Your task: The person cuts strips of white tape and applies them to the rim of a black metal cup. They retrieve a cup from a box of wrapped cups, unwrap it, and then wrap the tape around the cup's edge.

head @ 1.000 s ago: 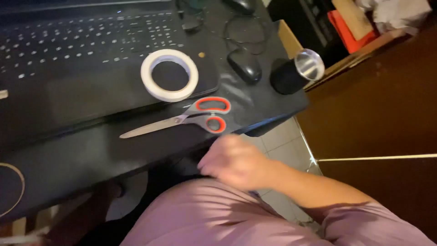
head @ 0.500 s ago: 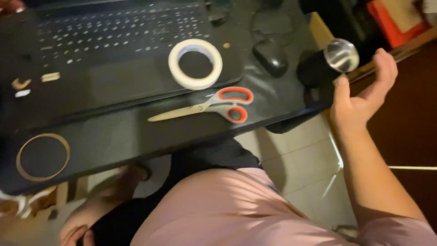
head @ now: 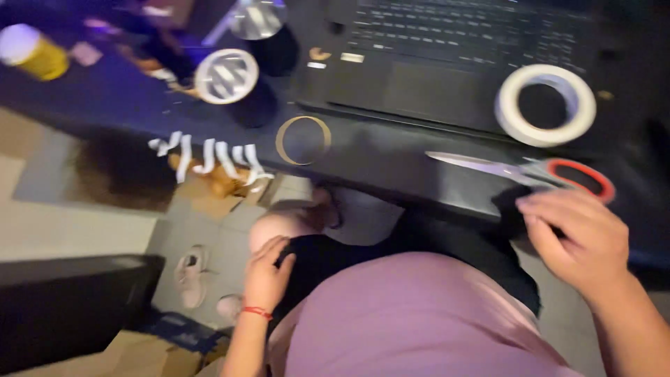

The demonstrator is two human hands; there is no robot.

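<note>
At lower centre-left, the left hand (head: 265, 276) rests on the knee, fingers loosely curled, holding nothing. At right, the right hand (head: 576, 234), fingers bent but empty, touches the worktop (head: 391, 157) edge just below the red-handled scissors (head: 530, 171). Farther up lies a white tape roll (head: 546, 105) on the laptop (head: 447, 63).

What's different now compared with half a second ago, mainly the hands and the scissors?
The right hand left the metal-topped black cylinder and came down to the red-handled scissors, its fingers at the handle. The left hand now rests on the knee. Scissors, white tape roll and black laptop stayed put.
</note>
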